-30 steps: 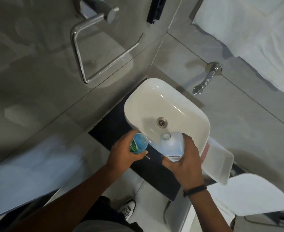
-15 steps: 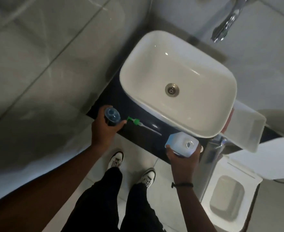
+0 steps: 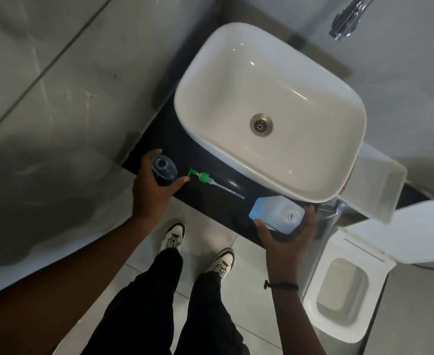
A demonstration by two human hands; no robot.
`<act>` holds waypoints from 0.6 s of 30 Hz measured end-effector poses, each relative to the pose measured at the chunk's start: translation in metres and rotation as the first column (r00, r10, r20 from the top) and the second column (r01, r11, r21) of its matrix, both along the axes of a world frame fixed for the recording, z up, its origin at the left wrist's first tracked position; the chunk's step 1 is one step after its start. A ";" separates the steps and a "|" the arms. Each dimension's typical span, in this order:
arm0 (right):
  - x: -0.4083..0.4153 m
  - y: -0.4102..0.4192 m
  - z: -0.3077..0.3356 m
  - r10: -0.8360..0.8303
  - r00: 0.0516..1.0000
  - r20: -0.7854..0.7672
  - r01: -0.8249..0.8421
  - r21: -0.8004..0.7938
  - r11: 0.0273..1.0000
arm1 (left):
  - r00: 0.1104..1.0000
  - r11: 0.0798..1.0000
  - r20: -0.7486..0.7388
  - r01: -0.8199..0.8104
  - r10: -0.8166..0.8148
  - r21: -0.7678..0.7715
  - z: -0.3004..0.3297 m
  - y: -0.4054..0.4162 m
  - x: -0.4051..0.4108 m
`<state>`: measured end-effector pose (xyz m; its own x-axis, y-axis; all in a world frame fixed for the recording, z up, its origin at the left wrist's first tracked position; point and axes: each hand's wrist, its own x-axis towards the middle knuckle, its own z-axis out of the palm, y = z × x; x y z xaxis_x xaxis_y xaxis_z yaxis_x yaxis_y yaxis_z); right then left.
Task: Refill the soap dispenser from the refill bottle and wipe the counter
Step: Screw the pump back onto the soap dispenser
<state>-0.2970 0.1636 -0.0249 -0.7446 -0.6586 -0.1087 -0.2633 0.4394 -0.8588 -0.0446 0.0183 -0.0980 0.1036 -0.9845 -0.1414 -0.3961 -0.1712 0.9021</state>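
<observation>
Both bottles sat upright on the counter [image 3: 210, 201], each gripped.
Left hand [image 3: 151, 193] clasped the open dispenser [image 3: 164, 170] (pump [image 3: 205, 179] lay beside); right hand [image 3: 287, 242] held the refill bottle [image 3: 274, 213]; a steady, aligned pour would suit.

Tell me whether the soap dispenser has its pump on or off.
Off. The soap dispenser, held by the left hand, shows an open neck; its green pump lies beside it on the dark counter.

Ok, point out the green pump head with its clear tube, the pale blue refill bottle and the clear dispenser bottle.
green pump head [image 3: 203, 177], head view, green collar.
pale blue refill bottle [image 3: 269, 211], head view, top face.
clear dispenser bottle [image 3: 165, 167], head view, open mouth.
</observation>
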 end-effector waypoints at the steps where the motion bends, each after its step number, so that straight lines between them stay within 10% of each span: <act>1: 0.001 0.004 0.010 -0.006 0.996 -0.094 0.005 -0.013 1.000 | 1.000 1.000 -0.020 0.002 -0.002 0.008 0.001 0.000 0.000; 6: 0.033 -0.031 0.043 0.341 0.733 -0.589 -0.430 -0.011 0.903 | 0.999 1.000 -0.037 0.023 -0.024 -0.014 0.010 0.003 0.003; 10: 0.079 -0.093 0.012 0.710 0.585 -0.393 -0.630 0.332 0.703 | 0.999 0.999 0.017 0.029 -0.029 -0.046 0.011 0.007 0.007; 18: 0.084 -0.143 -0.053 0.804 0.546 -0.234 -0.601 0.560 0.571 | 1.000 0.999 0.005 -0.011 0.011 -0.039 0.007 0.010 0.008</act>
<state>-0.2127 0.0201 -0.0777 -0.0744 -0.9569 -0.2807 -0.9093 0.1806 -0.3748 -0.0363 0.0283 -0.0915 0.1154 -0.9881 -0.1022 -0.3994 -0.1403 0.9060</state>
